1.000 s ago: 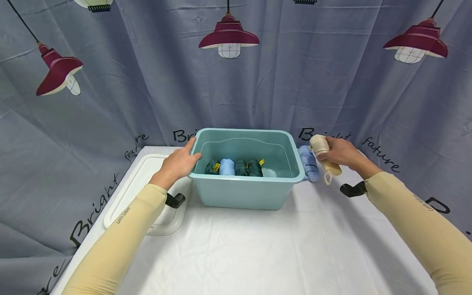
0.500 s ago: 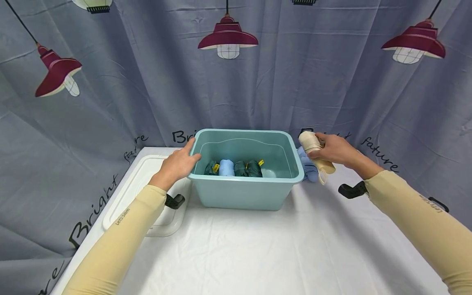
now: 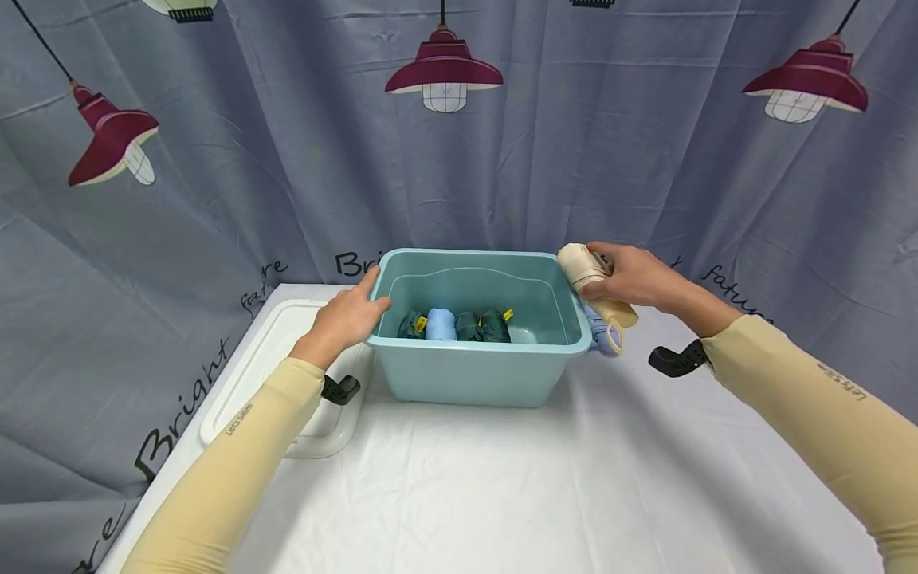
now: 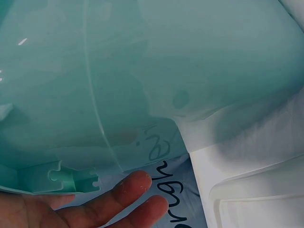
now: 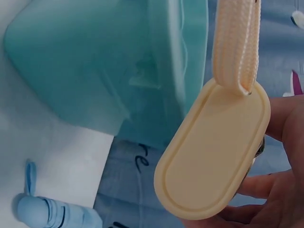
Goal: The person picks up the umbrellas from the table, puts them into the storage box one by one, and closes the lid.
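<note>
Cream bundle (image 3: 590,273) held at the right rim of the teal bin (image 3: 469,375)

A white-covered surface (image 3: 459,486) fills the lower part of the room, and a grey-blue curtain (image 3: 323,175) printed with red lamps (image 3: 445,68) and black lettering hangs behind it. The far edge runs close behind the bin; the left edge follows the outer side of a white lid (image 3: 268,351), which lies flat just beside the bin. The broadest stretch of cloth spreads in front of the bin, between the two cream sleeves (image 3: 810,414).

The left hand (image 3: 344,316) rests on the bin's left rim, thumb and forefinger spread. The right hand (image 3: 634,277) pinches the cream bundle between thumb and fingers, tilted, its strap (image 3: 614,339) hanging from the lower end; whether it touches the rim I cannot tell. Under it, between bin wall and hand, a blue bundle (image 3: 602,333) lies on the surface.

Inside the bin, a light-blue bundle (image 3: 441,324) and three dark-green bundles (image 3: 495,327) stand in a row toward the left and middle, with bare floor and wall to their right.
</note>
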`<state>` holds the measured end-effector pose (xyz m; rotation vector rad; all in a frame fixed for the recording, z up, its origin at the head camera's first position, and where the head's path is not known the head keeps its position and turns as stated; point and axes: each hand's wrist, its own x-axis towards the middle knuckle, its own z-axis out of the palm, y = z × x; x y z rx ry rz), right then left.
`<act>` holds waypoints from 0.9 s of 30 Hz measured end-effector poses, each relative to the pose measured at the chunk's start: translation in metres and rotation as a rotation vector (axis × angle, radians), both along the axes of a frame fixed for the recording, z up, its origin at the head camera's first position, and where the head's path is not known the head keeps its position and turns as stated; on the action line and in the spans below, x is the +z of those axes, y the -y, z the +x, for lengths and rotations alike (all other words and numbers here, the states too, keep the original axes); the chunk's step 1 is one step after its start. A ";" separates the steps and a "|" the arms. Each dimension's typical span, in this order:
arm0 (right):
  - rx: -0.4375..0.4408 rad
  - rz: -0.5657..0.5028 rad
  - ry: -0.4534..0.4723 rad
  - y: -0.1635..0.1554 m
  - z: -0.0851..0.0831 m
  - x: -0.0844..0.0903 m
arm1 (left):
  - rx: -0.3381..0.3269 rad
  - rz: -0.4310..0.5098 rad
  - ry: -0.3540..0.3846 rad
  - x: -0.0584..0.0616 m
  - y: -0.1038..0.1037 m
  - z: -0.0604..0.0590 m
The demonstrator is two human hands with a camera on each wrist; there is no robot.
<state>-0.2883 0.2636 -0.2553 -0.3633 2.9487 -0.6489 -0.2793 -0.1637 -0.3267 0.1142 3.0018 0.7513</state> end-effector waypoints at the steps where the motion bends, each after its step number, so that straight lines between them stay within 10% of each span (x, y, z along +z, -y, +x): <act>1: 0.005 0.005 0.000 0.003 0.000 0.002 | 0.000 0.000 0.001 0.000 0.000 0.000; 27: 0.105 0.113 0.143 0.059 -0.019 0.021 | -0.002 -0.007 0.006 0.000 0.000 -0.001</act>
